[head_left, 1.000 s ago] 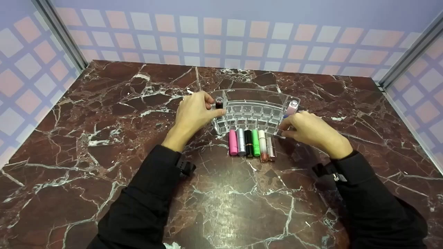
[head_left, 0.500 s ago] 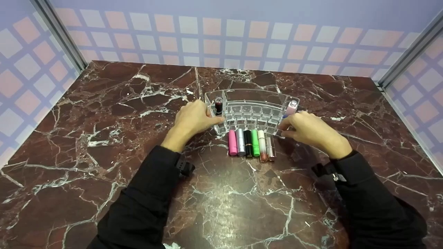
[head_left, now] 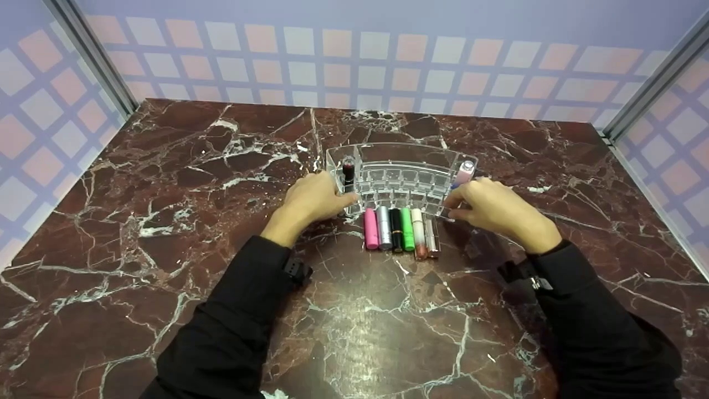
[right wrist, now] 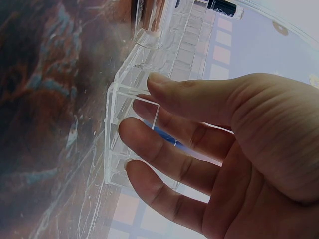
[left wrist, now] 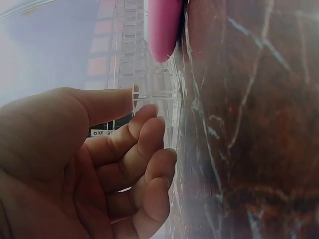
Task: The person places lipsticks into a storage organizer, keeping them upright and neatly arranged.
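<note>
Head view: a row of six cosmetic tubes (head_left: 406, 228) lies on the marbled tabletop (head_left: 354, 332) between left hand (head_left: 311, 197) and right hand (head_left: 490, 206), blocking the front of a clear acrylic organizer (head_left: 409, 176). Both hands pinch its near corners narrowly. Beyond the left grip its end compartment holds a dark tube (head_left: 348, 172); beyond the right, a pale pink tube (head_left: 465, 172).

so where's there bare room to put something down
The table is bare between the left sleeve and right sleeve, short of the six tubes; outside each sleeve; and between the clear holder and the back wall. It's crowded along the holder's front, where the tubes lie, and at its ends, by the left grip and right grip.
</note>
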Action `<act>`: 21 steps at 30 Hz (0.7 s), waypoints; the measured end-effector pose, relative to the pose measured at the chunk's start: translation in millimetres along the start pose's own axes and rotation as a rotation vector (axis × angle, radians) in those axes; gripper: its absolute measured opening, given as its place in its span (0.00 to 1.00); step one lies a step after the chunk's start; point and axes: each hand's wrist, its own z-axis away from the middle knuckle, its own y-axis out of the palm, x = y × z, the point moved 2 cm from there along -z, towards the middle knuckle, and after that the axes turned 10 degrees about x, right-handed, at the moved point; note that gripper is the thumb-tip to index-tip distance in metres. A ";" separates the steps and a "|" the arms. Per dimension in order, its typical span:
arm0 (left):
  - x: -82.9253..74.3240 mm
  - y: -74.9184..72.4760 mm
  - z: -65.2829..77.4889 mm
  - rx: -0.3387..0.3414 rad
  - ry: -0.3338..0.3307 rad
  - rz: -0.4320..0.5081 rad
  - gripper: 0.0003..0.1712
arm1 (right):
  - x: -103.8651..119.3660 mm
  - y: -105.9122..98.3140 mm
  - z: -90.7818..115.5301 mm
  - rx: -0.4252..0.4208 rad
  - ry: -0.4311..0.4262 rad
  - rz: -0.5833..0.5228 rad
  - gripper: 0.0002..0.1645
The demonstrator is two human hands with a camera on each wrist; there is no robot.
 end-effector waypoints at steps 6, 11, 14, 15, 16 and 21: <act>-0.6 1.5 -0.7 0.021 0.038 -0.021 0.32 | 0.0 -0.1 -0.7 0.002 0.001 -0.005 0.11; -1.0 2.5 -0.9 0.024 0.038 -0.030 0.31 | -0.1 0.2 -1.4 -0.005 -0.008 0.004 0.11; -0.7 2.3 -0.7 0.031 0.037 -0.024 0.30 | -0.2 0.5 -1.7 -0.011 -0.014 0.008 0.10; -0.6 2.2 -0.6 0.033 0.037 -0.021 0.30 | -0.2 0.5 -1.8 -0.012 -0.015 0.008 0.10; -0.7 2.1 -0.4 0.035 0.038 -0.018 0.30 | -0.3 0.5 -1.7 -0.012 -0.015 0.008 0.10; -1.0 2.1 -0.3 0.046 0.043 -0.006 0.30 | -0.1 0.4 -0.9 -0.005 -0.012 0.012 0.11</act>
